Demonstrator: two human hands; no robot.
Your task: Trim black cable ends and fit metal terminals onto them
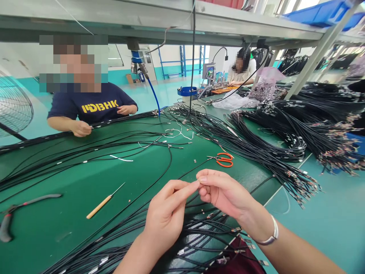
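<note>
Near the table's front edge, my left hand (168, 209) and my right hand (222, 192) meet at the fingertips. The right thumb and index finger are pinched together, with the other fingers curled. My left fingers are closed too, the index finger reaching to the right fingertips; whatever lies between them is too small or hidden to name. Below and around both hands run black cables (199, 238) with small metal ends. Just beyond the right hand lie orange-handled scissors (224, 160). To the left of my hands rests an awl (99, 206) with a wooden handle.
Grey-handled pliers (37, 199) lie at the left of the green table (76, 182). Thick bundles of black cables (251, 140) cover the right side. Across the table, a person in a dark shirt (94, 102) handles cables. A shelf (171, 15) spans overhead, with a blue hose (154, 93) hanging below.
</note>
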